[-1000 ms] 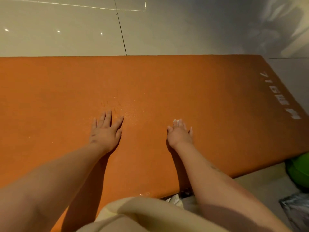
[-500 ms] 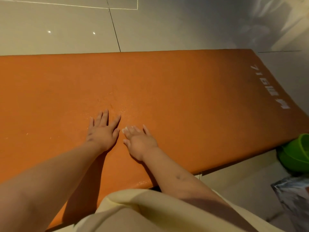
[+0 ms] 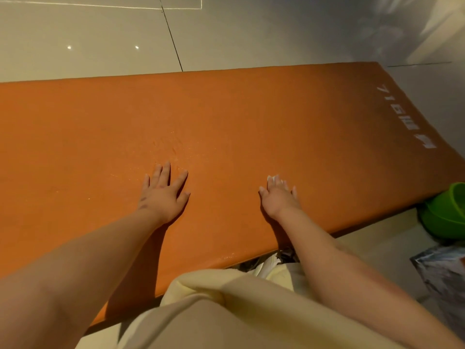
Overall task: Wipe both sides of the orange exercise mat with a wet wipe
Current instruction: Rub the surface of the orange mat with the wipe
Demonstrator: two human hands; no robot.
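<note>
Orange exercise mat (image 3: 251, 117) lies flat on the pale tiled floor (image 3: 100, 41), running left to right in front of the kneeling person, its near long edge just ahead of their cream-coloured clothing (image 3: 226, 306). White lettering (image 3: 405, 117) is printed near its right end.

Left hand (image 3: 163, 197) rests palm down on the mat with the fingers spread wide and nothing under it; my guess is that it is there to take the person's weight as they lean forward and to keep the mat from sliding. Right hand (image 3: 279, 197) is also palm down, fingers fairly close together and flattened onto a wet wipe (image 3: 274, 178), of which only a small white edge shows past the fingertips. Pressing with the flat hand, not pinching, would put more of the wipe against the surface. The two hands sit well apart, both in the nearer half of the mat. Faint specks glint on the mat above the left hand, possibly damp, though I cannot be sure.

Counting: one mat, one wipe in use, two bare hands. Off the mat's near right corner there is one green bowl-like container (image 3: 445, 212), touching or just beside the edge, and one dark glossy packet (image 3: 442, 273) nearer the person, cut off by the frame. Only the mat's upper face shows, so the underside looks yet to be done.
</note>
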